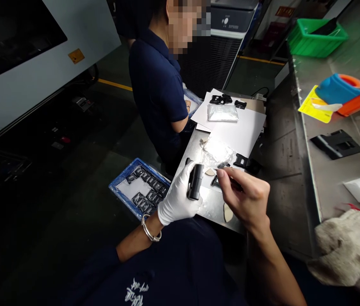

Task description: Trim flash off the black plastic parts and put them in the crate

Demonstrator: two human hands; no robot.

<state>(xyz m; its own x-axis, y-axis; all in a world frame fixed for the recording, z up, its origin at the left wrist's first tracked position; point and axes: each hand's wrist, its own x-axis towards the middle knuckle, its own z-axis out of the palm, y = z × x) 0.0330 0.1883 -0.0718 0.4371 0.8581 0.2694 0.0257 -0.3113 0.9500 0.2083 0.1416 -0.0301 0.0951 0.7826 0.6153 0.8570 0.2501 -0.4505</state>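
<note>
My left hand, in a white glove, is closed around a black plastic part and holds it up over the near end of the metal table. To its right, my bare right hand is closed in a pinch on a slim dark tool. Its thin tip points toward the black part, with a gap between them; most of the tool is hidden by my fingers. On the table beyond lie more black plastic parts, a clear plastic bag and small beige pieces.
A blue crate with rows of bagged black parts stands low at the left. Another person works at the table's far left. White paper carries a wrapped packet. On the right bench are a green basket and a cloth.
</note>
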